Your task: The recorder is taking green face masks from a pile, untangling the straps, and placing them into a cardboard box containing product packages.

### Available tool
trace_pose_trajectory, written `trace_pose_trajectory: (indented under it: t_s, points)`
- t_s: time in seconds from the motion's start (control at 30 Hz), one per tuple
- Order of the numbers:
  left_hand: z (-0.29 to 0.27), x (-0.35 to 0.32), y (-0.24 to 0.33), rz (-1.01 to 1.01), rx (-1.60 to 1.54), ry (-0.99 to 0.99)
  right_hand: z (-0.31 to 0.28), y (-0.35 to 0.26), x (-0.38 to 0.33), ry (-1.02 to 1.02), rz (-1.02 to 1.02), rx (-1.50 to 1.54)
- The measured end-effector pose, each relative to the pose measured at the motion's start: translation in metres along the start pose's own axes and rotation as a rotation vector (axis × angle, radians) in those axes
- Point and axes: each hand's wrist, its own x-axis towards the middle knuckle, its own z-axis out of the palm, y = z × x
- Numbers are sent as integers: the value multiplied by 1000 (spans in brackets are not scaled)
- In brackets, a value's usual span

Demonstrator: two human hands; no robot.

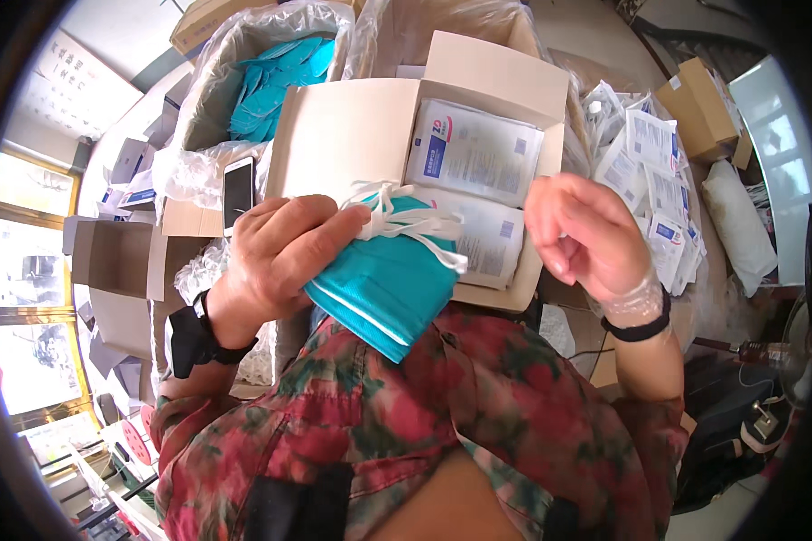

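My left hand (284, 248) is closed on a stack of teal face masks (388, 293), its thumb and fingers at the upper left corner. White ear loops (406, 223) lie bunched on top of the stack. The masks are in front of my body, over the near edge of an open cardboard box (343, 135). In that box are flat white printed packets (475, 153), partly hidden by the masks. My right hand (586, 234) hovers at the box's right side, fingers loosely curled in, with nothing visible in them.
A plastic-lined carton (198, 104) of loose teal masks (280, 86) stands at the far left. A phone (238, 191) lies beside the box. White packets (651, 171) are heaped at the right, near a brown carton (697, 113). Empty boxes (113, 257) stand at the left.
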Motion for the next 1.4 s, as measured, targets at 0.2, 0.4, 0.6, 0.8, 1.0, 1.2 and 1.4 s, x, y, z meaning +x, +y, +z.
trace_pose_trajectory:
  t_s: [0.2,0.4,0.6,0.8,1.0,1.2,1.4]
  points:
    - [0,7,5,47,-1,-9,28,-5,9,-111,-19,-398]
    - [2,8,6,108,-13,1,28,0,10,2,-151,-661]
    - [6,13,10,226,-47,18,23,-6,26,-7,32,-482]
    - [6,16,14,230,-75,-31,35,-2,35,-197,-230,-837]
    - [9,23,20,275,-166,-69,35,10,54,-462,-298,-1104]
    - [7,19,16,214,-204,-138,32,-4,51,-431,-147,-1007]
    - [4,30,15,255,-188,-171,26,4,50,-393,174,-422]
